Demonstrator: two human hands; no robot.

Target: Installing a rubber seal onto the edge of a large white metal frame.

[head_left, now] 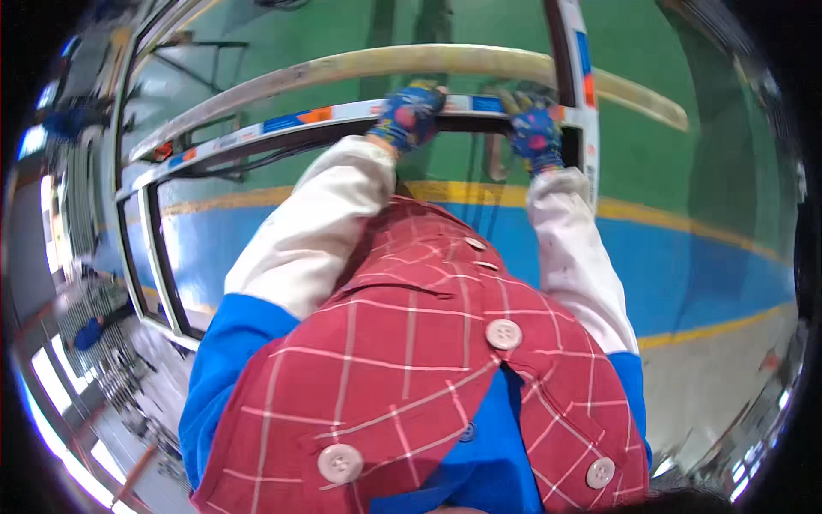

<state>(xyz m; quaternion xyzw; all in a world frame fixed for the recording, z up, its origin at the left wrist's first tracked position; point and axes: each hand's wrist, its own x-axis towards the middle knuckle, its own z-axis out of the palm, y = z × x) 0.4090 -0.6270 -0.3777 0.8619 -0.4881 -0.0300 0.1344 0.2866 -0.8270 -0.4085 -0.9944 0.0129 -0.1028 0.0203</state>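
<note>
A long window-type frame (pixel 353 110) with white, blue and orange film on its faces spans the view in front of me. My left hand (pixel 409 118), in a blue patterned glove, is closed round its near crossbar, right of the middle. Farther right, my right hand (pixel 535 135) wears a matching glove and grips the same bar beside the corner with the upright profile (pixel 585 90). Its fingers reach over the far side and look slightly blurred. Just beyond the bar, a pale padded beam (pixel 411 58) runs roughly alongside it and passes under the upright profile.
Below the frame lies a green floor (pixel 634 154), with yellow lines and a blue strip (pixel 685 274) nearer me. Dark metal stand legs (pixel 210 64) show at the far left. Stacked profiles (pixel 81 201) and assorted equipment line the left side.
</note>
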